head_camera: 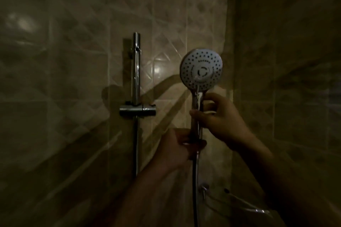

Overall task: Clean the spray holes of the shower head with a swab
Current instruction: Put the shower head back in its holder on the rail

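The round shower head (201, 69) faces me, its pale face dotted with spray holes, at the centre right. My left hand (177, 148) is closed around the lower end of its chrome handle. My right hand (219, 118) is higher up, thumb across the handle. It pinches a thin white swab (198, 97) that runs up along the neck. The swab's tip reaches the lower edge of the spray face. The light is dim, so the swab's details are hard to see.
A chrome slide rail (136, 79) stands on the tiled wall to the left, with an empty holder bracket (137, 110). The hose (194, 190) hangs down from the handle. A chrome bar (243, 206) juts out at the lower right, near the wall corner.
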`<act>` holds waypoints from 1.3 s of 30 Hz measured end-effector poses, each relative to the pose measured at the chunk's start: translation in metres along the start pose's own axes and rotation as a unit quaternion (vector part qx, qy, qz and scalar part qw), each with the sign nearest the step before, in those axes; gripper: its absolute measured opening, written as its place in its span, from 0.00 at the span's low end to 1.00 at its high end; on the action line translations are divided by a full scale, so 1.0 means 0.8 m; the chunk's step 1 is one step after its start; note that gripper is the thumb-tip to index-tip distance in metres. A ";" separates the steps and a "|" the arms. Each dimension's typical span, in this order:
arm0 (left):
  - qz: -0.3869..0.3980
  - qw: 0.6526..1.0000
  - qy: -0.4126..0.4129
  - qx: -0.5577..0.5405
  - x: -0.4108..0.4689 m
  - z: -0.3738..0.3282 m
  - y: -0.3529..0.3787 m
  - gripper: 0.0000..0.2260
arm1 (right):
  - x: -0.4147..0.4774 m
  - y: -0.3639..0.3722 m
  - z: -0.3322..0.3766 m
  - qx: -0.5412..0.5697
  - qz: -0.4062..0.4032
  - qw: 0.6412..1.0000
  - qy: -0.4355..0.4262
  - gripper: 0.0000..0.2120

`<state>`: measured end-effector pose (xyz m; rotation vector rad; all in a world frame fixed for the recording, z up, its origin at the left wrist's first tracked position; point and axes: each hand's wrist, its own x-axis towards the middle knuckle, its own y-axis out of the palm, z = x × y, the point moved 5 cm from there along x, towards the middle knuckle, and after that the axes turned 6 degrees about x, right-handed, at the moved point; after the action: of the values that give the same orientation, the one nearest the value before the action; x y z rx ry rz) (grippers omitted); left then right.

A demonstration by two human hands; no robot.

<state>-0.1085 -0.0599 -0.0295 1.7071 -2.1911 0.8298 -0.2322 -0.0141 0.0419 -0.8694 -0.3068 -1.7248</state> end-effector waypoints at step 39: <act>-0.069 0.749 0.054 0.657 0.044 -0.043 -0.178 0.18 | 0.168 0.145 0.023 0.063 0.000 0.994 -0.092 0.20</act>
<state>0.0107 -0.0909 0.0573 2.0562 -1.2193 2.7082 -0.1328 -0.1398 0.1205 -0.9373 -0.5331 -1.6104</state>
